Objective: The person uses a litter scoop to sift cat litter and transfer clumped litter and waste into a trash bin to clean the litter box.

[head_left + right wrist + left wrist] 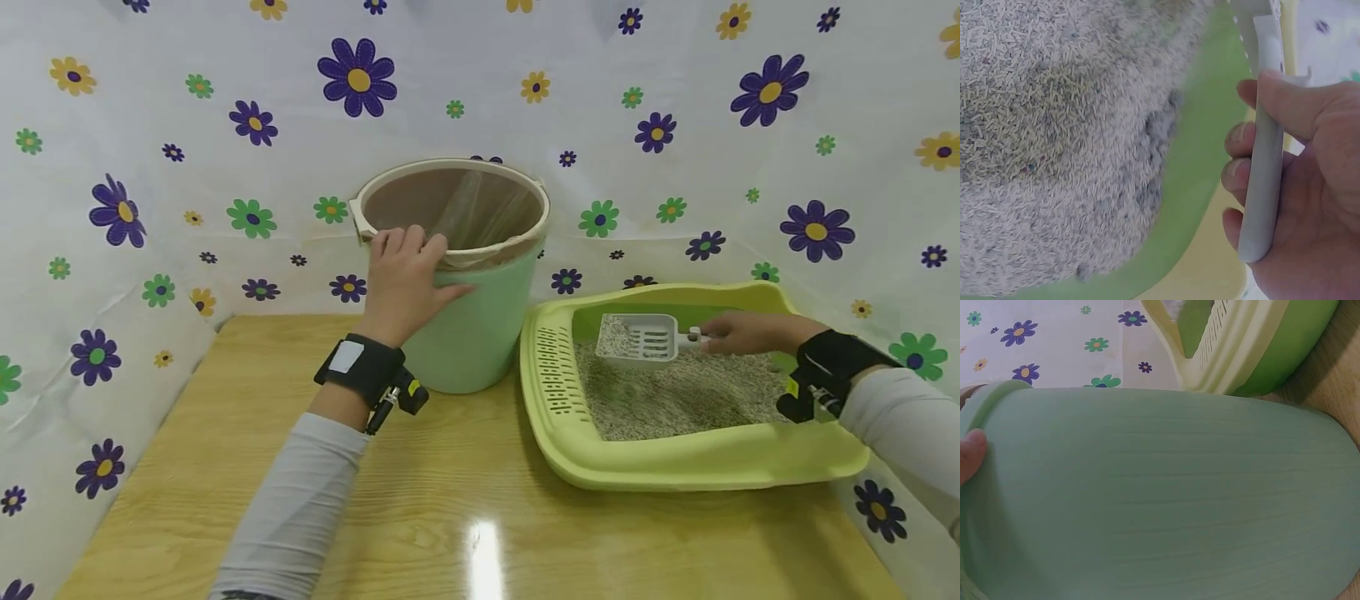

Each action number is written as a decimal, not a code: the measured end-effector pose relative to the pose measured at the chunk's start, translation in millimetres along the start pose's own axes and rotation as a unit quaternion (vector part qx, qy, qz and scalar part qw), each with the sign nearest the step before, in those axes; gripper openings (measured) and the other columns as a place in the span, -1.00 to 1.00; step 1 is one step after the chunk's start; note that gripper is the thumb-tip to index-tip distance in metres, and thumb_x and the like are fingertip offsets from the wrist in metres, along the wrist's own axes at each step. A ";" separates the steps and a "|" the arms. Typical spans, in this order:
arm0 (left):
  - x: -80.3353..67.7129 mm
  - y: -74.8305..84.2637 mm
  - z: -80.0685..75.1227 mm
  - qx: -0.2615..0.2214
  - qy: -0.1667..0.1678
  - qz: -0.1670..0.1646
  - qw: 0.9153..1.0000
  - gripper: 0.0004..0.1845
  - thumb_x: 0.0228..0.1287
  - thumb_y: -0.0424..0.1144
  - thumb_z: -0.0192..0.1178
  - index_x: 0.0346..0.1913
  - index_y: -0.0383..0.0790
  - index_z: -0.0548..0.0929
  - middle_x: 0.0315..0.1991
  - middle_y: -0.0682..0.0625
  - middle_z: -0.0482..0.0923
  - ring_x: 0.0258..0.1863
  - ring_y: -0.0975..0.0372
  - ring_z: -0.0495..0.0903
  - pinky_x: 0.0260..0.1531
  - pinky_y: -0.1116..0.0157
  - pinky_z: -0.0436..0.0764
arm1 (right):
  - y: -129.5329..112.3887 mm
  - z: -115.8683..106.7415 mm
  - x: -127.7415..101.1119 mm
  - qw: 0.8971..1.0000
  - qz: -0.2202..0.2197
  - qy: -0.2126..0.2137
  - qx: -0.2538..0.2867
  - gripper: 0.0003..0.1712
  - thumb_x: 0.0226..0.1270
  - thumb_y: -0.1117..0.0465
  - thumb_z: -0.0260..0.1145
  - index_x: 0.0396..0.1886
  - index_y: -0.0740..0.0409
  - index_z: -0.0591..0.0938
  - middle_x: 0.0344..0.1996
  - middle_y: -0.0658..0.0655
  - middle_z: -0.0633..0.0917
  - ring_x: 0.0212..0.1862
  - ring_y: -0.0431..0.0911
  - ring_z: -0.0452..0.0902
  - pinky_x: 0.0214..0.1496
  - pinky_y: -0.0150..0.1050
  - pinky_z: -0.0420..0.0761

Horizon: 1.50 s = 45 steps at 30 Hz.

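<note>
My right hand (738,333) grips the pale handle of a slotted litter scoop (651,337), fingers curled round it. Litter lies on the front part of the scoop, which is above the litter (675,400) in a yellow-green litter box (558,467). In the right wrist view, darker clumps (1155,140) lie along the box's green inner wall. My left hand (405,279) holds the near rim of a mint-green trash can (480,333), fingers over the edge and thumb outside. The left wrist view shows the can's side up close, with only the thumb visible.
A clear bag (480,204) lines the trash can under its beige ring (450,162). Can and litter box stand side by side on a wooden table (420,500). A flower-patterned white sheet (465,75) hangs behind and at both sides.
</note>
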<state>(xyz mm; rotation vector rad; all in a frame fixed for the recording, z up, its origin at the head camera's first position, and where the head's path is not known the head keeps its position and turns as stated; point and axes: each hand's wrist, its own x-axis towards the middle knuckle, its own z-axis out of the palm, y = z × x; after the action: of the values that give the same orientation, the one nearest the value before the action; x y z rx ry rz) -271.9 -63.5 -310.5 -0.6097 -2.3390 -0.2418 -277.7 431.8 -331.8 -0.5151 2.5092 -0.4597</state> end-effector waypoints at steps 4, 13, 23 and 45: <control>-2.6 -6.5 0.3 0.003 0.003 -0.005 1.000 -0.35 0.05 0.17 0.55 -0.23 -0.26 0.42 -0.29 -0.16 0.37 -0.14 -0.13 0.42 0.15 -0.09 0.33 | -2.8 -4.8 -11.9 0.996 0.025 0.021 0.082 -0.61 0.67 0.19 0.04 0.22 0.42 0.51 -0.17 0.17 0.58 -0.16 -0.05 0.47 -0.11 -0.11 0.53; -6.6 -10.2 3.2 0.000 0.008 -0.008 1.000 -0.36 0.04 0.15 0.56 -0.23 -0.26 0.42 -0.30 -0.17 0.36 -0.15 -0.13 0.43 0.14 -0.10 0.35 | -7.7 -16.3 -28.7 0.963 0.013 0.049 0.266 -0.72 0.73 0.15 -0.10 -0.02 0.15 0.53 -0.24 0.07 0.44 -0.24 -0.11 0.35 -0.13 -0.24 0.46; -4.1 -5.4 5.0 -0.001 0.006 -0.005 1.000 -0.36 0.04 0.16 0.56 -0.23 -0.25 0.41 -0.29 -0.15 0.35 -0.13 -0.12 0.41 0.14 -0.09 0.34 | -2.3 -28.3 -39.6 0.944 -0.075 0.054 0.318 -0.64 0.75 0.15 -0.17 0.11 -0.28 0.55 -0.28 -0.03 0.44 -0.25 -0.10 0.32 -0.16 -0.23 0.39; 0.3 1.1 1.6 -0.005 0.011 0.007 1.000 -0.36 0.06 0.15 0.55 -0.25 -0.26 0.39 -0.30 -0.16 0.36 -0.14 -0.14 0.43 0.16 -0.10 0.34 | -46.1 22.5 -38.4 0.940 0.020 0.291 -0.178 -0.90 0.45 0.32 0.22 -0.12 0.24 0.61 -0.42 0.19 0.69 -0.57 -0.10 0.40 -0.58 -0.23 0.36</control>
<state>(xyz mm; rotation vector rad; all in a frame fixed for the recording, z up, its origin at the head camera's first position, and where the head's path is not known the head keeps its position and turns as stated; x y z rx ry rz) -272.4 -61.9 -311.5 -0.6249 -2.3128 -0.2519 -222.8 404.0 -314.0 -0.5141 3.1980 -0.1465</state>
